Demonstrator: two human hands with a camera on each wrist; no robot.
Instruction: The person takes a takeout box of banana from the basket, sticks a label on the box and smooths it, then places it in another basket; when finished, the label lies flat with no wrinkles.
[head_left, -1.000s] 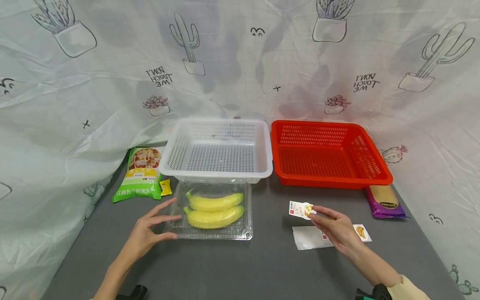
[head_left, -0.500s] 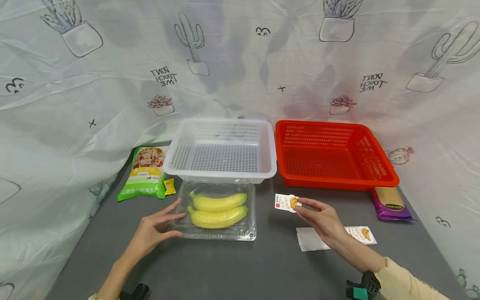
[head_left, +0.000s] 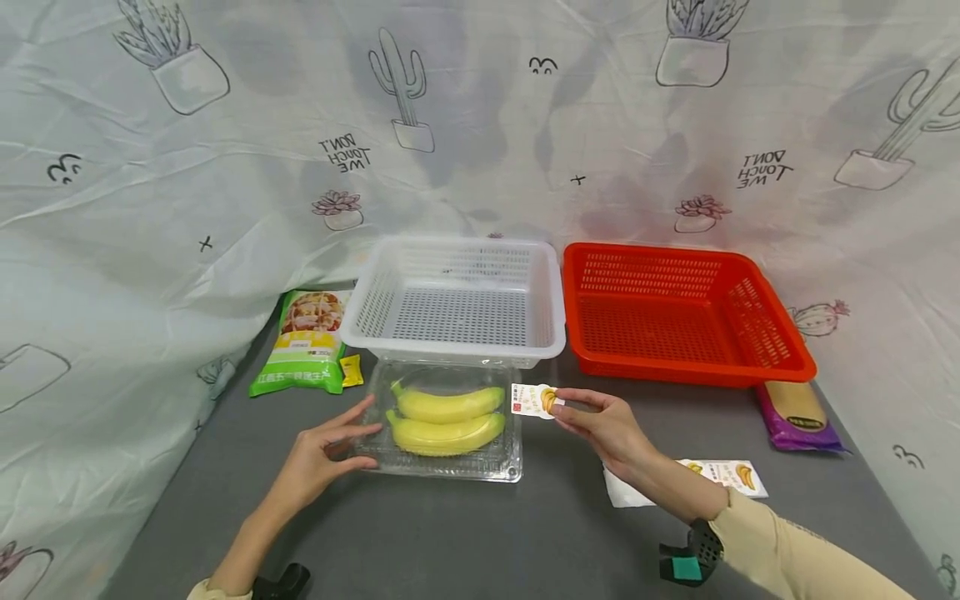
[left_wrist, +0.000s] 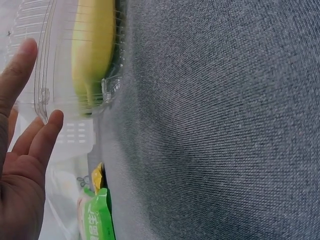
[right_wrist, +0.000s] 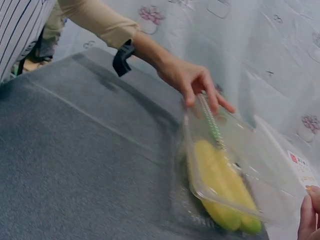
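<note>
A clear plastic clamshell box with two yellow bananas inside lies on the grey table, lid down. At its left end rests my left hand, fingers spread and fairly straight; in the left wrist view, the fingertips touch or nearly touch the clear wall. My right hand pinches a small white label printed with bananas by its right end. The label hangs at the box's right edge; whether it touches the lid is unclear. Behind the right forearm lies a strip of labels, partly hidden.
A white basket stands directly behind the box, a red basket to its right. A green food bag and a small yellow packet lie at left. A purple package lies at far right, partly beneath the red basket's rim.
My right hand has carried the label leftward from above the label strip to the box's right edge. The left hand has stayed at the box's left end. The head view has shifted slightly.
</note>
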